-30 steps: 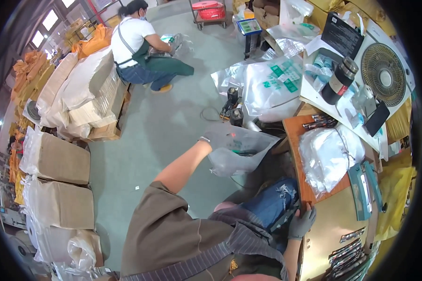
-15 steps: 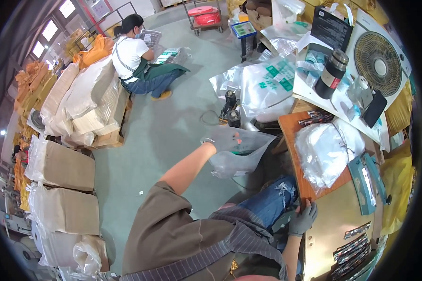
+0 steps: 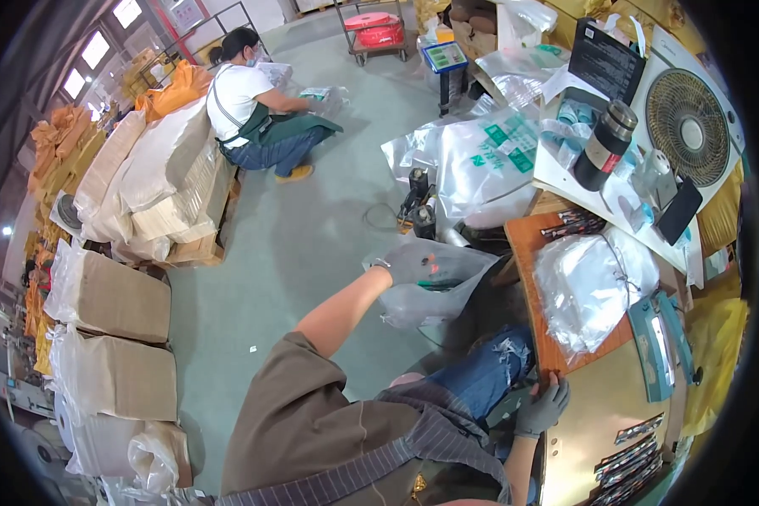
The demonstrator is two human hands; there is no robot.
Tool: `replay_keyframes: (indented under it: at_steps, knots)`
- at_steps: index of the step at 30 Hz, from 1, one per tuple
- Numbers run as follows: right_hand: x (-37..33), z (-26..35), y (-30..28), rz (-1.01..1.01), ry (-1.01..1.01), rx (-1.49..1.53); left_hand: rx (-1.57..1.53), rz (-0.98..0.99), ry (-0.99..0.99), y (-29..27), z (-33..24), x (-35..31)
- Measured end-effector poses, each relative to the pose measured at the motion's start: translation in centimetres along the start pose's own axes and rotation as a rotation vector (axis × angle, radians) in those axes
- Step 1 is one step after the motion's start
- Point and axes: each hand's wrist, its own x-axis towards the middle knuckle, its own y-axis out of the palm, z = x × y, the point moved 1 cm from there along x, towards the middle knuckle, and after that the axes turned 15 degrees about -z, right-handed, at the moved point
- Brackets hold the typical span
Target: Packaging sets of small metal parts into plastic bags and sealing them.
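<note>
My left hand (image 3: 406, 260), in a grey glove with bare fingertips, is inside or behind a large clear plastic bag (image 3: 430, 312) hanging left of the workbench. Its fingertips show through the film, stretched out and apart. Just below them, something dark and green lies in the bag, too blurred to name. My right hand (image 3: 541, 411), also gloved, rests at the bench edge with fingers loosely spread. It touches the corner of the orange-brown board (image 3: 527, 253). A stack of clear plastic bags (image 3: 586, 291) tied with a cord lies on that board.
Bundles of dark patterned strips (image 3: 628, 464) lie near a teal bag sealer (image 3: 656, 350). A thermos (image 3: 605, 145), phone (image 3: 679, 211) and fan (image 3: 690, 126) stand beyond. Wrapped cartons (image 3: 114, 295) line the left. A co-worker (image 3: 249, 105) squats ahead beside a pallet.
My left hand and the bag have shifted slightly, and the bag's mouth looks wider. The right hand's fingers have lifted and spread a little. The co-worker's arm has reached lower toward a package.
</note>
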Motion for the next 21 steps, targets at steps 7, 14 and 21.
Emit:
replay_keyframes:
  at_steps: [7,14,21]
  knots:
    - [0.3,0.2,0.1,-0.012,0.0,-0.008,-0.108,-0.009,-0.037,0.9,0.0,0.1]
    - [-0.2,0.5,0.1,0.0,-0.006,0.025,-0.084,-0.04,-0.045,1.4,0.7,-1.1]
    - [0.5,0.8,-1.2,-0.02,0.061,0.084,-0.174,-0.256,0.187,2.1,-3.8,-0.6]
